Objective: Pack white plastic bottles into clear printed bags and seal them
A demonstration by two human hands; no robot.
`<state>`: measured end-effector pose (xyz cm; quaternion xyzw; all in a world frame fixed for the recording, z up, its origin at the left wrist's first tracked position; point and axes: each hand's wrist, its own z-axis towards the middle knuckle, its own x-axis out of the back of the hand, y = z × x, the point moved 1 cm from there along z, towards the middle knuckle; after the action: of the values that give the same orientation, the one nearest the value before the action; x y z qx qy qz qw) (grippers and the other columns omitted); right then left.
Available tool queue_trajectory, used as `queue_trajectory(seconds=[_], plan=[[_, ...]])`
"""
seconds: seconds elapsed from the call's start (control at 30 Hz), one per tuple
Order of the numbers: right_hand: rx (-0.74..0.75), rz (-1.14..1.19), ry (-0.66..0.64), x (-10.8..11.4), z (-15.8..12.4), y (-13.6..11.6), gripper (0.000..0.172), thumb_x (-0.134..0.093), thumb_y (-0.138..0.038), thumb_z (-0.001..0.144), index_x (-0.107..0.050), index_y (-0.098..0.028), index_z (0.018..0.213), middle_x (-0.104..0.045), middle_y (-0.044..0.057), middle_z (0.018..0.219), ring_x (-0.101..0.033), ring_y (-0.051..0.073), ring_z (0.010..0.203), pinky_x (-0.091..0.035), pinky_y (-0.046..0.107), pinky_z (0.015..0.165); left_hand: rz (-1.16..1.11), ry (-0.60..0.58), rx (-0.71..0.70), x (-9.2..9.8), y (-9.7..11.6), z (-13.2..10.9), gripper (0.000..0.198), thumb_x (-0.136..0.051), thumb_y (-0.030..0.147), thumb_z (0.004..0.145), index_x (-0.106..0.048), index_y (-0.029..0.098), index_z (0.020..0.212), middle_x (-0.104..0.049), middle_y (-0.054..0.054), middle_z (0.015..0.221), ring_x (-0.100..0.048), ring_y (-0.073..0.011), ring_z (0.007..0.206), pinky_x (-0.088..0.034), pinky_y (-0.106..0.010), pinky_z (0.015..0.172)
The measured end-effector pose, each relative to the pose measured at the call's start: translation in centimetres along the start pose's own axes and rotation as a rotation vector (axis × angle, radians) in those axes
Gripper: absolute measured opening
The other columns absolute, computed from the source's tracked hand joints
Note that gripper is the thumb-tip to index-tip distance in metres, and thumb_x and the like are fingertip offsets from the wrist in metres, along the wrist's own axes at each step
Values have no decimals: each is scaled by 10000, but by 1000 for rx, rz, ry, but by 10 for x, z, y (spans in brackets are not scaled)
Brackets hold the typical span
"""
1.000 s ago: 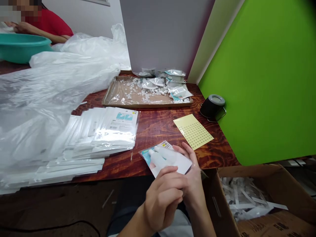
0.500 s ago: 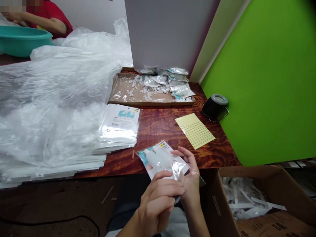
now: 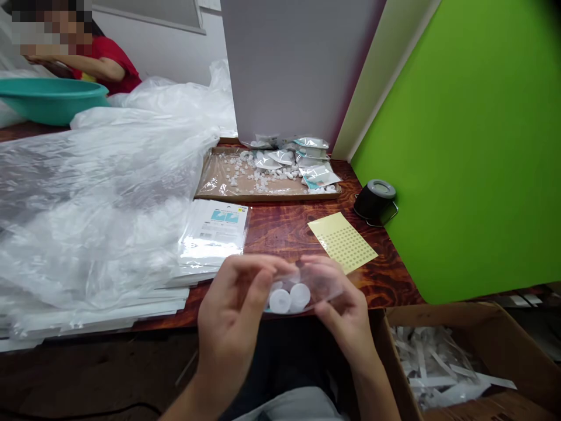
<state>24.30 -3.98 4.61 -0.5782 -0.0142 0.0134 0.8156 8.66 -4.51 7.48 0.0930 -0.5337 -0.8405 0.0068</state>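
Wooden table point(image 3: 280, 234), head view: left hand point(image 3: 232, 310) and right hand point(image 3: 337, 310) both grip a clear packet point(image 3: 318, 286) of white bottles over the near edge; from it, sticker sheet point(image 3: 342, 242) at 1 o'clock, tray point(image 3: 263, 197) at 12, carton point(image 3: 438, 316) at 4.

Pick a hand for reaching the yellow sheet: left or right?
Right, probably: the right hand sits just below the yellow dot sheet; the left hand is farther. Both hold the clear bag.

Lime-green wall panel point(image 3: 456, 146) beside a grey partition point(image 3: 298, 64), reddish wooden tabletop point(image 3: 284, 231)
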Motion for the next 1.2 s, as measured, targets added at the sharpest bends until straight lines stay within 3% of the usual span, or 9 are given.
queue_trajectory(seconds=[0.07,0.17,0.37,0.57,0.73,0.83,0.93,1.1,1.2], plan=[[-16,110,15,-3,11,-3,157,-679,-372,836,-725,-226,872,-700,43,890,-643,213,886,-502,325,794,-70,-68,111,2,6,24,114,-576,291,920,-627,190,899,-716,-43,889,-694,-181,868,-582,-290,768],[-100,275,111,-10,20,1,178,-697,-342,825,-685,-198,720,-631,5,716,-580,144,682,-461,243,618,-179,-156,199,11,4,44,273,-664,380,845,-628,199,1046,-710,-97,1054,-649,-253,1057,-556,-370,882],[-297,482,231,-17,22,12,243,-748,-370,781,-636,-179,683,-566,-24,638,-495,94,588,-422,192,546,-429,-163,550,28,-21,31,765,-517,755,754,-578,188,1263,-546,-147,1383,-451,-369,1307,-480,-445,986],[-356,496,286,-25,23,24,235,-784,-385,747,-657,-191,716,-592,-22,659,-531,99,610,-444,188,567,-45,-76,640,31,-52,19,379,-760,428,747,-703,216,1057,-723,-60,1050,-645,-221,976,-525,-266,792],[-164,460,78,-4,17,34,452,-505,-619,883,-708,-218,937,-676,57,881,-625,181,814,-520,276,719,-52,-138,632,46,-55,43,272,-761,396,753,-741,228,965,-731,-12,860,-637,-131,769,-493,-182,669],[-62,313,9,12,24,34,347,-519,-491,927,-642,-273,1167,-655,81,1165,-604,227,1083,-498,351,913,-82,-409,739,53,-52,60,274,-777,417,723,-756,185,867,-702,-24,737,-595,-112,612,-449,-178,539],[33,110,-181,11,36,26,530,-721,-348,817,-551,-313,1318,-512,74,1403,-446,261,1318,-384,403,1080,-159,-688,838,46,-55,67,323,-808,430,671,-733,142,797,-621,-7,599,-508,-86,480,-370,-179,446],[268,165,-267,-8,51,10,108,-741,-293,803,-752,-284,911,-694,59,1054,-591,250,1096,-447,436,992,-281,-788,888,21,-67,62,448,-846,491,581,-696,145,822,-611,0,630,-533,-101,515,-411,-199,498],[213,209,-140,-13,54,8,41,-704,-260,835,-731,-246,808,-685,31,775,-623,193,807,-511,359,791,-339,-601,798,23,-59,60,453,-767,542,681,-715,187,957,-704,-54,884,-647,-161,743,-507,-248,679]])
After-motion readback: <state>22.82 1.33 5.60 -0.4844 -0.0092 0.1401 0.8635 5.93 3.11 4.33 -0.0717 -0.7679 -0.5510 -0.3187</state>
